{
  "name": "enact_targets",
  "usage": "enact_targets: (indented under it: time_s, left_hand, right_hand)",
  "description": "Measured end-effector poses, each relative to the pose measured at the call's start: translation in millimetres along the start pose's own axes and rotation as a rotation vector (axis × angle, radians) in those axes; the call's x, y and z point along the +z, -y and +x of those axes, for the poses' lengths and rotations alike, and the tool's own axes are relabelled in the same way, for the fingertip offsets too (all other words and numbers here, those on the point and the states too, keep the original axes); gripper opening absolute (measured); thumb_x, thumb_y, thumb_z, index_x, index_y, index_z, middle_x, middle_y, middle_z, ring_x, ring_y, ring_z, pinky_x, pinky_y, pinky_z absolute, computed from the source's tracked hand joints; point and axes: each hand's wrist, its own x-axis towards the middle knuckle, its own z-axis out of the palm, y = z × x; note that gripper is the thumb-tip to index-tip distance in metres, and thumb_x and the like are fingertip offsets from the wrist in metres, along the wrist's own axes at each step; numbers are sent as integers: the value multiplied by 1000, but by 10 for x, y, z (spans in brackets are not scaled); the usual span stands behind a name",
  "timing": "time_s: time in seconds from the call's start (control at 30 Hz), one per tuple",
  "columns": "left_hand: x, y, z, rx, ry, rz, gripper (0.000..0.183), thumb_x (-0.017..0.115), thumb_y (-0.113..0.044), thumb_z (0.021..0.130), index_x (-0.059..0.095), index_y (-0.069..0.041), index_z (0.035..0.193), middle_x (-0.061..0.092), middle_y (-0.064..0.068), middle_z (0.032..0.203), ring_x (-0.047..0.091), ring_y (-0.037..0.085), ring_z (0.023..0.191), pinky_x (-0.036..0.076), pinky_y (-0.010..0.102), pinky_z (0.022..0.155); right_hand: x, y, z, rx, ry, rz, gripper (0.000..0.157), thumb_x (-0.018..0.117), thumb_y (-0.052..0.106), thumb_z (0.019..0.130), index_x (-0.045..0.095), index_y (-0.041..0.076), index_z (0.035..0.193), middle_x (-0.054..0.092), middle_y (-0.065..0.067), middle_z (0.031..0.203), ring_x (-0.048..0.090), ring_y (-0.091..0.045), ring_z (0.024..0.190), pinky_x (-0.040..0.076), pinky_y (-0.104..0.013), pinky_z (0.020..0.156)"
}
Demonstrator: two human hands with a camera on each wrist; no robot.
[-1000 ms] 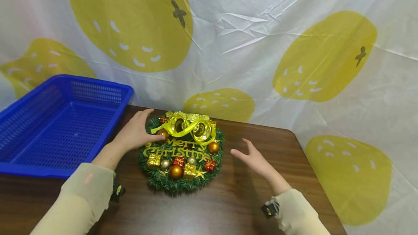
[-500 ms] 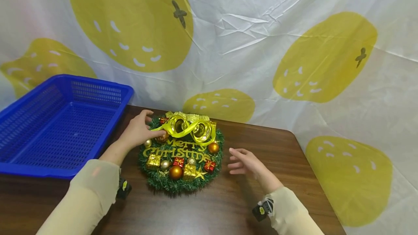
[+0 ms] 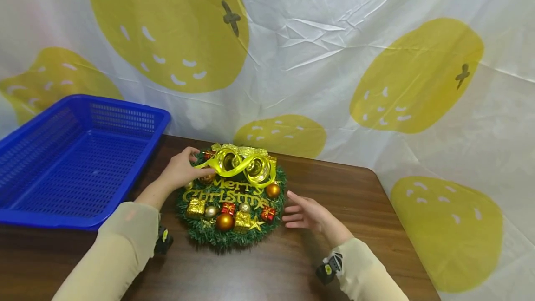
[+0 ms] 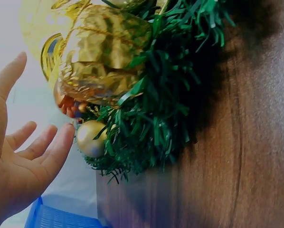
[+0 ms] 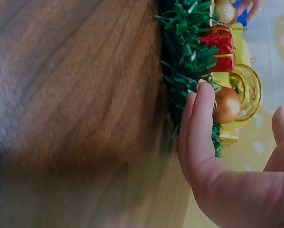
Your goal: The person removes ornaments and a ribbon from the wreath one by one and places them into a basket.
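Note:
A green Christmas wreath (image 3: 223, 241) lies flat on the table, with gold bells (image 3: 258, 169), baubles, small wrapped boxes and "Merry Christmas" lettering on it. My left hand (image 3: 180, 171) is at its upper left edge, thumb reaching over the decorations and fingers at the outer side. In the left wrist view those fingers are spread and relaxed near a pale gold bauble (image 4: 91, 138); contact cannot be told. My right hand (image 3: 308, 215) is beside the right edge, fingers extended toward the greenery. The right wrist view shows its fingertips close against the wreath, near an orange bauble (image 5: 227, 105).
A blue plastic basket (image 3: 46, 219) stands at the left of the brown wooden table (image 3: 342, 189). Behind the table hangs a white cloth (image 3: 309, 78) with yellow fruit prints. The table's right edge lies beyond my right hand.
My right hand has moved left, up to the wreath's side, its fingers turning toward it. My left hand has shifted slightly right and down along the wreath's edge. The wreath stays in place.

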Motion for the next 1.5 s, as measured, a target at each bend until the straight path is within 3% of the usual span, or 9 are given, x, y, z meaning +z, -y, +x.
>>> enact_targets:
  time_s: [0.13,0.37,0.63,0.83,0.9,0.97,1.1,1.23,1.5]
  left_hand:
    - [30,8,2,-1,-6,14,79,68,-44,82,32,-2,138,45,26,132,53,40,110,47,49,87]
    - [48,18,19,-6,-6,24,77,69,-42,82,34,-1,137,46,27,132,53,40,109,48,48,85]
    - [97,93,84,16,32,46,69,70,-36,82,40,-1,133,48,27,130,54,40,107,49,47,83]
    - [148,121,104,45,40,65,65,73,-30,80,44,1,129,52,26,125,56,38,103,50,45,81]
    - [161,135,104,57,46,77,65,74,-29,80,45,2,129,53,26,122,57,36,101,50,45,80]
    - [172,153,104,66,48,79,64,74,-26,79,45,3,128,54,25,119,57,35,99,50,44,79]
    - [177,176,105,83,44,66,59,74,-22,79,47,4,125,56,25,115,58,33,96,51,43,78]
    - [175,186,113,95,37,59,56,74,-21,79,49,5,123,57,25,115,58,34,99,51,43,81]
    - [161,183,129,97,9,43,53,74,-22,79,53,3,120,61,23,111,59,34,98,51,43,81]
  right_hand:
    - [42,-17,20,16,25,-1,79,46,46,95,19,-9,143,33,-37,140,63,-29,100,54,-41,87]
    - [110,-33,73,37,1,-3,74,48,43,95,27,-13,138,37,-38,134,66,-26,90,56,-37,82]
    - [193,-75,135,83,-48,-12,76,51,31,96,13,-13,143,37,-39,131,63,-25,82,58,-32,73]
    - [203,-90,173,105,-56,-8,74,53,24,95,12,-15,143,31,-42,135,62,-19,73,58,-27,68]
    - [209,-92,182,109,-56,-6,70,53,21,95,16,-15,142,39,-40,126,61,-17,70,57,-25,66]
    - [217,-91,195,109,-60,-2,63,54,19,95,23,-15,139,47,-29,107,60,-15,66,57,-24,64]
    - [226,-93,223,110,-76,7,46,56,16,94,38,-12,126,41,-9,82,58,-14,60,56,-22,60]
    - [225,-95,238,115,-85,14,35,56,15,94,42,-8,117,40,-7,80,57,-15,60,56,-22,59]
    - [198,-98,268,109,-61,21,48,53,14,95,34,-12,130,41,-8,81,57,-13,61,56,-21,59]
